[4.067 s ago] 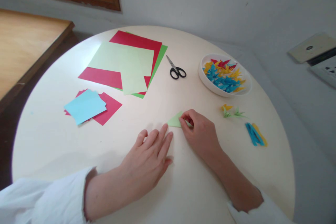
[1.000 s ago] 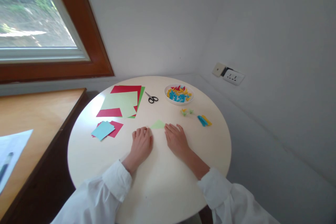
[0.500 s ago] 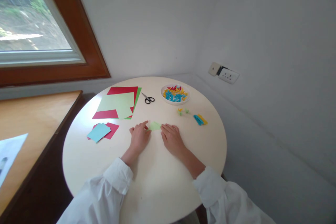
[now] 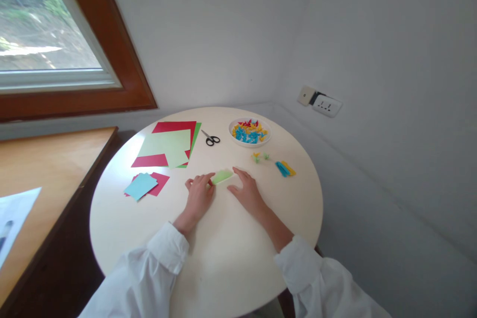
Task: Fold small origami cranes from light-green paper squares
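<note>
A small light green piece of paper (image 4: 222,177), folded and slightly smeared by motion, is between my hands near the middle of the round table. My left hand (image 4: 199,196) grips its left end with thumb and fingers. To the right, my right hand (image 4: 247,193) has thumb and forefinger spread apart, the fingertip close to the paper's right end. Whether that fingertip touches the paper I cannot tell.
Scissors (image 4: 210,138) lie beside stacked coloured sheets (image 4: 164,143). A white bowl (image 4: 231,140) holds small folded paper shapes. Nearby are tiny green and yellow pieces (image 4: 256,158), blue and yellow strips (image 4: 283,169), and blue and red paper squares (image 4: 140,186) at left.
My right hand has opened, thumb and forefinger parting at the paper's right end. The green paper has changed from a flat, roughly triangular look to a narrower, tilted strip. My left hand stays at its left end.
</note>
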`<state>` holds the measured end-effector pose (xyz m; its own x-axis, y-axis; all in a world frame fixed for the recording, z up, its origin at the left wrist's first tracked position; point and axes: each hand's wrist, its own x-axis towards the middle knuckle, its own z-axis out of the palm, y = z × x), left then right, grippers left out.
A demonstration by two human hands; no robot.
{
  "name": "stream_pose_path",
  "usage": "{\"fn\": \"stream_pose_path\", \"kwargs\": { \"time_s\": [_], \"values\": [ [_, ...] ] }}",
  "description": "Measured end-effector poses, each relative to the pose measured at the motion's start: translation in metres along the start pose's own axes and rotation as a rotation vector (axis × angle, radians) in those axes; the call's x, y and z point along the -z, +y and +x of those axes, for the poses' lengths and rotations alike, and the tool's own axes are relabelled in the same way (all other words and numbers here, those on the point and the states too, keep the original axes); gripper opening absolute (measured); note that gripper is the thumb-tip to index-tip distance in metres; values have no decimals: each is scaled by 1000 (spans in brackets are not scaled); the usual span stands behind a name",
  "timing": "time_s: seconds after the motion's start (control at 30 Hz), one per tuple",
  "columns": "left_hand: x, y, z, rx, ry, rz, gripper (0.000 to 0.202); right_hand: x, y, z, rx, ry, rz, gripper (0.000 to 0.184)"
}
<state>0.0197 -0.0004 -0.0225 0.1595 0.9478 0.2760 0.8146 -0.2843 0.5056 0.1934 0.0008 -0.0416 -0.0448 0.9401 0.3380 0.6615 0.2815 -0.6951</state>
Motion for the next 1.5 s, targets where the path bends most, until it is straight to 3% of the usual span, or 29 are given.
{"fn": "stream_pose_path", "kwargs": {
  "time_s": [0.17,0.3,0.37,0.47,0.63,0.83,1.0,1.3,1.5],
  "values": [
    [2,1,-1,-21,6,-84,34,3,-2,12,4,23,163,54],
    [4,-1,-1,-9,41,-209,33,2,-4,16,-36,6,272,16],
    [6,-2,-1,-3,64,-305,30,2,-5,17,-50,-14,290,7],
    [10,-5,2,32,91,-505,25,2,-13,19,-37,-73,324,9],
    [19,-14,10,284,138,-849,19,-3,-28,37,-26,-220,449,11],
    [34,-19,15,386,205,-1016,27,-19,-34,72,-149,-191,665,23],
    [43,-14,17,516,251,-1243,27,-29,-38,80,-173,-210,702,30],
    [52,-9,18,476,201,-1216,27,-22,-53,79,-207,-284,806,26],
    [52,-7,19,552,255,-1486,30,-30,-58,76,-184,-218,759,25]
  ]
}}
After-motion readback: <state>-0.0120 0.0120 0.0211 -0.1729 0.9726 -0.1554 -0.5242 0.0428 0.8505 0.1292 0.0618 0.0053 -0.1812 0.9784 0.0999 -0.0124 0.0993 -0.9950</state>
